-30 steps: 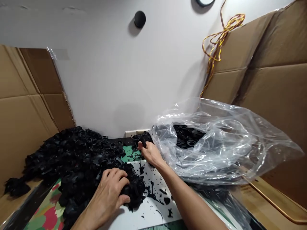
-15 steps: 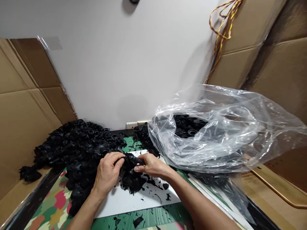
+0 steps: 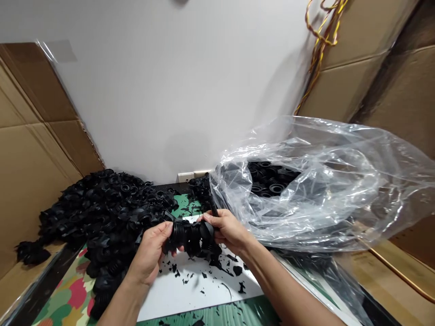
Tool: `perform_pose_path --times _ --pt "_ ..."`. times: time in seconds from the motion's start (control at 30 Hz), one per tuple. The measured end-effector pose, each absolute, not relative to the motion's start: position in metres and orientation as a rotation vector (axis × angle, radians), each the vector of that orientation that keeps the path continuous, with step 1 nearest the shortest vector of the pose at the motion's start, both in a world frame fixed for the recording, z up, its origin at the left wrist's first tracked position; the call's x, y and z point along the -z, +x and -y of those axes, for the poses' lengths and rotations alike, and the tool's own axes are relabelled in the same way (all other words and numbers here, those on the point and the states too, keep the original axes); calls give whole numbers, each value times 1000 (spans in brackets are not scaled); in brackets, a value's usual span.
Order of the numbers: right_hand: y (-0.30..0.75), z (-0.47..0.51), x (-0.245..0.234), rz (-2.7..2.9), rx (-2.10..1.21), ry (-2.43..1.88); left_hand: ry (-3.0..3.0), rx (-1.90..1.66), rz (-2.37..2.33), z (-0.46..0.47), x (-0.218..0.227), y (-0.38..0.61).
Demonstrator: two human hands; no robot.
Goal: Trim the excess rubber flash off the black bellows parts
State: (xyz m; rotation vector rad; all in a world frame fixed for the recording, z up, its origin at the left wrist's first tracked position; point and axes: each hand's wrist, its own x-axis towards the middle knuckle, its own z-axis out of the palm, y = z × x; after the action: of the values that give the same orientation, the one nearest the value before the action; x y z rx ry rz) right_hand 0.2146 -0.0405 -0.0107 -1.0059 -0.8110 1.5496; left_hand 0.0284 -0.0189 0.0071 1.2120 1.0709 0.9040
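Note:
Between my hands is a black ribbed rubber bellows (image 3: pixel 185 233), with ragged black flaps at its right end, lifted over a white board (image 3: pixel 190 290). My left hand (image 3: pixel 154 246) is closed around its left end, thumb on top. My right hand (image 3: pixel 226 228) is closed at the right end, and a dark, slim, stick-like tool (image 3: pixel 213 206) sticks up from its fingers. What kind of tool it is I cannot make out. Black rubber scraps (image 3: pixel 238 270) lie scattered on the board below.
A large heap of black ribbed rubber parts (image 3: pixel 102 199) stands at the left. To the right, a clear plastic bag (image 3: pixel 316 208) holds more of them. Cardboard panels (image 3: pixel 27 127) flank the white wall (image 3: pixel 163 90). Twisted yellow-brown wires (image 3: pixel 317 54) hang at the upper right.
The bellows has been raised off the board and now lies level between my hands. My right hand has turned, so the stick-like tool points up. The view has shifted slightly.

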Motion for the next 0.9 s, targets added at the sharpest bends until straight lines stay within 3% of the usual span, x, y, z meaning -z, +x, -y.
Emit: perform_pose_path --times 0.27,0.53,0.77,0.9 --pt "199 45 16 722 -1437 -1057 1138 -847 -1010 21 0 18" --pt "193 48 19 663 -1365 -1041 1472 -1003 -1149 20 13 20" --pt "191 49 18 577 -1455 -882 1876 -1063 -1243 26 16 25" --pt "192 48 19 634 -1479 -922 1816 -1139 -1278 24 13 24"
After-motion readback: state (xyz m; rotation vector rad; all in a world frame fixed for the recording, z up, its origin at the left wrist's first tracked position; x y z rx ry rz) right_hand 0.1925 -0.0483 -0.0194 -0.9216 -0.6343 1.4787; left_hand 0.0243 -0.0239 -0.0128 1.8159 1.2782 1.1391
